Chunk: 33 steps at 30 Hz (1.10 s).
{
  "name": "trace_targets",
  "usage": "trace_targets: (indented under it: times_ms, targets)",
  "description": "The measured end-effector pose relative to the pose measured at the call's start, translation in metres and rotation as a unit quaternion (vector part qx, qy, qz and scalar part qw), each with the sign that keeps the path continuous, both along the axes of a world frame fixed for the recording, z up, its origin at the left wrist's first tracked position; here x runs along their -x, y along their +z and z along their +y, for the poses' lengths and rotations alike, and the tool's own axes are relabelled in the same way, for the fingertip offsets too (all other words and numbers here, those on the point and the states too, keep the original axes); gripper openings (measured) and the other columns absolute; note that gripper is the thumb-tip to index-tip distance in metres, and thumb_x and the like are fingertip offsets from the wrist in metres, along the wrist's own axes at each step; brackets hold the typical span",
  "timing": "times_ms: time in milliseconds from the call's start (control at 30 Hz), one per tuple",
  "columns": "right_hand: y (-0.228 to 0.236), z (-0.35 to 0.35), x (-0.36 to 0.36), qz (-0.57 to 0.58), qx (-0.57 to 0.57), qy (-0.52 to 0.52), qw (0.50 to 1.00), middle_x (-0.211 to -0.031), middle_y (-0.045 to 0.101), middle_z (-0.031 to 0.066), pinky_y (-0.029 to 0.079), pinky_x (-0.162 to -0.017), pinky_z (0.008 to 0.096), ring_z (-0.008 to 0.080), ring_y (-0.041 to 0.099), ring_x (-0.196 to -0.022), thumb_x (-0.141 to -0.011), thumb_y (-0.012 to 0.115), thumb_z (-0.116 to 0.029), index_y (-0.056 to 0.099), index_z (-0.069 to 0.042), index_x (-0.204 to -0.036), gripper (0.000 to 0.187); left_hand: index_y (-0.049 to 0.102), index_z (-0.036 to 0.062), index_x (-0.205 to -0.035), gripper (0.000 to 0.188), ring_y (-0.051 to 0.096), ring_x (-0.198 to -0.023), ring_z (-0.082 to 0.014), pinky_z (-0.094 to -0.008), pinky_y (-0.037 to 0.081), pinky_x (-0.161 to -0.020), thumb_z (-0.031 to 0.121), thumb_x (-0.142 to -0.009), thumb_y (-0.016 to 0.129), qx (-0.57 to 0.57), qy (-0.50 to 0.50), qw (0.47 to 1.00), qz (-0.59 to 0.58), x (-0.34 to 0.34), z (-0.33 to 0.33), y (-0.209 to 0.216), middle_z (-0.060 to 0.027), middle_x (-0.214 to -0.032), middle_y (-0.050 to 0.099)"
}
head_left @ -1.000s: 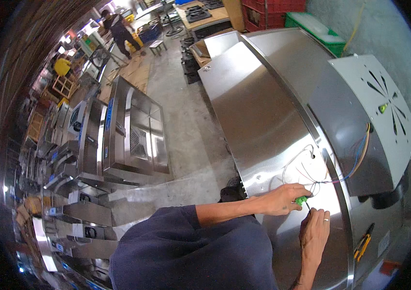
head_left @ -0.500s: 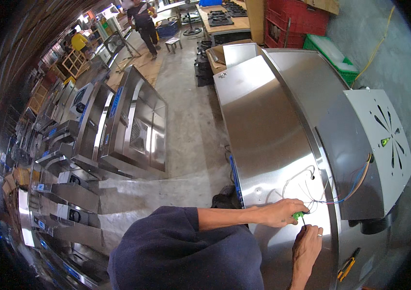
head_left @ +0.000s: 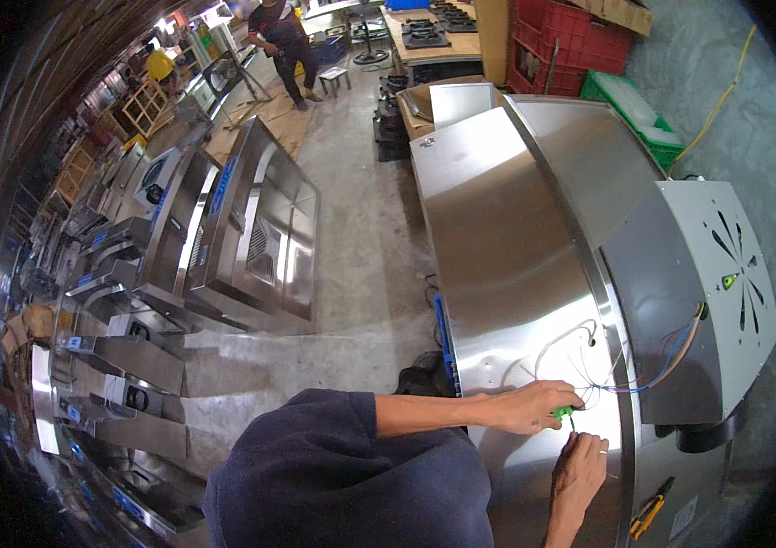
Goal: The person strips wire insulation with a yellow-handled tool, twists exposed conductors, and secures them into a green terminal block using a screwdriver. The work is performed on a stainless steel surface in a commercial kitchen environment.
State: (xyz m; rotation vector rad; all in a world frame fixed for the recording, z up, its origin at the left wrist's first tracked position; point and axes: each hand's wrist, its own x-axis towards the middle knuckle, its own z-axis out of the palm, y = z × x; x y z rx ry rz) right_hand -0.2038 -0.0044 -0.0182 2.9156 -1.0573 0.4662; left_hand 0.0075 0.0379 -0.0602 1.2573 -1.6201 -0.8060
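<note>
My left hand (head_left: 534,408) pinches a small green connector (head_left: 561,414) above the shiny steel hood panel (head_left: 511,265). From below, my right hand (head_left: 580,466) is closed round a screwdriver, whose thin dark shaft (head_left: 572,425) reaches up to the connector; its handle is hidden in my fingers. Several thin wires (head_left: 621,387), blue, red and dark, run from a hole in the grey motor housing (head_left: 653,283) towards my left fingers. A loose grey cable (head_left: 552,342) comes out of a hole in the panel and curves near that hand.
Yellow-and-black pliers (head_left: 651,511) lie to the right of my right hand. Red crates (head_left: 557,46) and a green crate (head_left: 634,114) stand beyond the panel. Steel hoods (head_left: 255,237) line the floor at left. A person (head_left: 285,50) stands at the far end.
My hands stay at the connector with only slight finger shifts. The whole view has moved a little. The far person's arm and stance have changed.
</note>
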Motion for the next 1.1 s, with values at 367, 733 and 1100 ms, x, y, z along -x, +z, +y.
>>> trace_targets:
  times_ms: [367,733,1100]
  targets:
    - [-0.003,-0.003,0.006,0.022,-0.011,0.002,1.000,-0.095,0.058,0.0198,0.050,-0.080,0.0530,0.0429,0.059,-0.093,-0.101,0.065,-0.003,0.059,0.002,-0.105,0.009,0.062,-0.0111,-0.134,0.054,0.065,-0.123,-0.0408,-0.0495,0.052,-0.107,0.001,-0.085,0.082,-0.014,-0.015,1.000,0.024,0.000,-0.001,0.003,-0.0264,-0.127,0.068]
    - [0.007,-0.004,0.008,0.012,-0.038,0.045,0.998,-0.096,0.058,0.0207,0.049,-0.078,0.0544,0.0437,0.059,-0.092,-0.100,0.066,-0.002,0.059,0.002,-0.103,0.009,0.063,-0.0111,-0.135,0.054,0.067,-0.120,-0.0405,-0.0492,0.053,-0.105,0.000,-0.085,0.081,0.003,-0.004,1.000,0.023,0.005,0.001,-0.006,-0.0265,-0.125,0.068]
    - [0.019,0.002,0.003,-0.007,-0.072,0.012,0.997,-0.098,0.058,0.0212,0.050,-0.079,0.0552,0.0434,0.059,-0.095,-0.100,0.067,-0.003,0.059,0.004,-0.107,0.012,0.061,-0.0060,-0.139,0.053,0.066,-0.118,-0.0418,-0.0497,0.054,-0.099,0.005,-0.091,0.079,-0.028,-0.029,0.999,0.016,0.003,0.000,0.000,-0.0243,-0.129,0.065]
